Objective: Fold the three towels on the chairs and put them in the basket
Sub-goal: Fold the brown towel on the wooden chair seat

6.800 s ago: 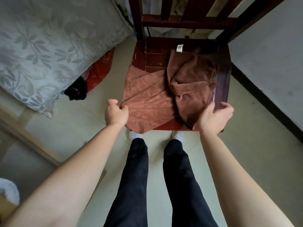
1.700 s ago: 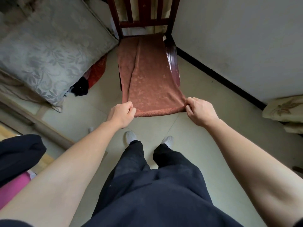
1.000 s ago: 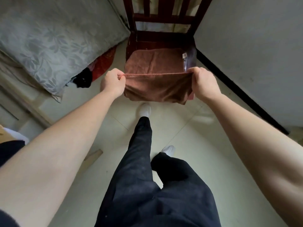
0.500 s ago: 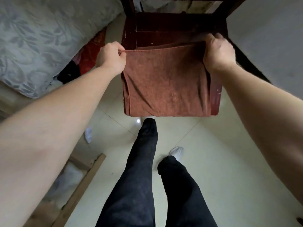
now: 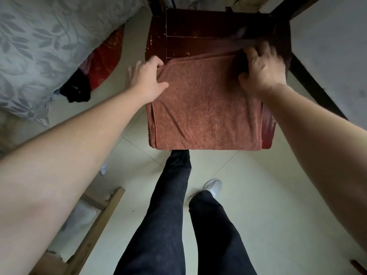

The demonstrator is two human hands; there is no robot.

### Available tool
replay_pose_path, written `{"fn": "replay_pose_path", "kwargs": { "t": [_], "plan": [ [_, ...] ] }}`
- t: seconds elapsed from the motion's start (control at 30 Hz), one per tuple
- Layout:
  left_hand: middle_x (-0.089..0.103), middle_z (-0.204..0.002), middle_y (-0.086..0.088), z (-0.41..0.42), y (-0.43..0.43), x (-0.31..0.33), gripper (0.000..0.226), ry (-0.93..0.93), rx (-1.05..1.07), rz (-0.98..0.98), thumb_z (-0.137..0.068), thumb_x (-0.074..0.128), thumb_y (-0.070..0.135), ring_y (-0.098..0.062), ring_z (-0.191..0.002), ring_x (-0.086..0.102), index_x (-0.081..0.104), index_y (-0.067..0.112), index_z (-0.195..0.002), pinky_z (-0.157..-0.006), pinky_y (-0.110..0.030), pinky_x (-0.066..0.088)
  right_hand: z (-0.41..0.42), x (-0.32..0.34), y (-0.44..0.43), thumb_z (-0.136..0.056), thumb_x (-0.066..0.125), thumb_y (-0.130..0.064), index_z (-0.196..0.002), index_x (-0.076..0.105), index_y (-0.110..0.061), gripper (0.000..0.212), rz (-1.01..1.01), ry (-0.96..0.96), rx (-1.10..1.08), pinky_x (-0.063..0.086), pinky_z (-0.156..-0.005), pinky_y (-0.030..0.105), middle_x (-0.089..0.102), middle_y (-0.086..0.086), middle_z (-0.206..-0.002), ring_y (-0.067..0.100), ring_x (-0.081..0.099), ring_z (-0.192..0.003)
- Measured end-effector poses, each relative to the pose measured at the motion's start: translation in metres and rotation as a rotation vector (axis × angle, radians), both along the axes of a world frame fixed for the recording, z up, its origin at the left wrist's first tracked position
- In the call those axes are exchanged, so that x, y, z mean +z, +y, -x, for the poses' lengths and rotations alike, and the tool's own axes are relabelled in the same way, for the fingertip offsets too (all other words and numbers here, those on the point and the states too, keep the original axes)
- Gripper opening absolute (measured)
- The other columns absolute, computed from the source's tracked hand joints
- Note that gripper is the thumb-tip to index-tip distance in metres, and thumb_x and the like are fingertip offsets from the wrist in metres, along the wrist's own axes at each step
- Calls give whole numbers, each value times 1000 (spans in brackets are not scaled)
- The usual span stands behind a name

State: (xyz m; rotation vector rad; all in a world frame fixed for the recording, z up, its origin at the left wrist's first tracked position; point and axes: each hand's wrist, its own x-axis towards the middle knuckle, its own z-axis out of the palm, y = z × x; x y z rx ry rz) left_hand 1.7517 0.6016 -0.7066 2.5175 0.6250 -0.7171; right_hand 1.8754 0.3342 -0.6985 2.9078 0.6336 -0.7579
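A rust-brown towel lies folded in half on the dark red wooden chair, its fold at the seat's near edge. My left hand rests at the towel's far left corner, thumb on the cloth and fingers spread and blurred. My right hand lies over the far right corner with fingers spread, touching the cloth. Neither hand grips the towel. No basket or other towels are in view.
Grey leaf-patterned bedding fills the upper left, with a red item and a black item on the floor beside it. A wooden frame lies at lower left. A white wall with dark baseboard runs right of the chair.
The towel's near edge was lifted and carried to the far side, folding it in half on the seat. Both hands have since let go of the corners and spread out.
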Motion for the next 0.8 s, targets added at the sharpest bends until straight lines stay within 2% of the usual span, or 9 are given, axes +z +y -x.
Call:
{"fn": "replay_pose_path", "kwargs": {
  "t": [0.07, 0.17, 0.27, 0.37, 0.47, 0.6, 0.7, 0.8],
  "plan": [
    [66, -110, -7, 1, -3, -1, 35, 10, 73, 86, -81, 74, 27, -30, -106, 60, 62, 20, -113, -90, -37, 48, 3, 1, -4, -85, 60, -18, -135, 49, -9, 52, 15, -8, 6, 44, -91, 50, 47, 25, -130, 44, 46, -118],
    [62, -92, -6, 4, -2, 7, 14, -8, 137, 171, -79, 72, 21, -27, -91, 60, 67, 15, -91, -76, -32, 47, 6, 12, -13, -85, 64, -17, -120, 58, -4, 38, 6, 9, -27, 46, -79, 45, 47, 25, -124, 46, 54, -106],
    [57, -92, -2, 9, 3, 27, 20, -144, 193, 220, -74, 78, 25, -19, -85, 53, 66, 19, -88, -72, -26, 39, 9, 33, -29, -87, 61, -18, -114, 59, -3, 31, -37, -18, -27, 43, -70, 43, 48, 26, -120, 48, 58, -94],
    [54, -72, 7, 13, 11, 50, 30, -239, 285, 311, -68, 84, 28, -8, -66, 48, 54, 28, -69, -62, -26, 38, 9, 58, -43, -89, 55, -19, -112, 57, -3, 28, -87, -70, 1, 49, -73, 50, 52, 27, -115, 49, 58, -95],
    [52, -68, 11, 15, 8, 87, 38, -341, 266, 311, -65, 85, 26, -9, -67, 47, 48, 32, -63, -62, -27, 37, 12, 96, -55, -91, 49, -20, -116, 55, -5, 29, -160, -153, -9, 50, -75, 52, 53, 26, -114, 48, 57, -96],
    [49, -66, 15, 8, -5, 143, 35, -557, 316, 286, -67, 76, 19, -4, -63, 45, 45, 33, -63, -62, -25, 37, 15, 150, -64, -92, 42, -20, -115, 52, -6, 29, -288, -281, -46, 48, -75, 50, 51, 23, -113, 45, 55, -99],
    [52, -64, 15, 6, -13, 192, 27, -693, 369, 160, -70, 69, 22, -6, -67, 50, 47, 33, -62, -63, -26, 41, 16, 195, -74, -92, 42, -21, -115, 53, -7, 29, -382, -399, -61, 47, -72, 49, 51, 21, -115, 43, 54, -99],
    [61, -78, 9, 13, -24, 237, 17, -720, 334, -2, -75, 56, 14, -12, -76, 57, 55, 31, -71, -68, -29, 47, 21, 231, -86, -93, 43, -24, -113, 54, -9, 28, -463, -503, -56, 48, -68, 48, 53, 18, -116, 38, 54, -98]
  ]
}}
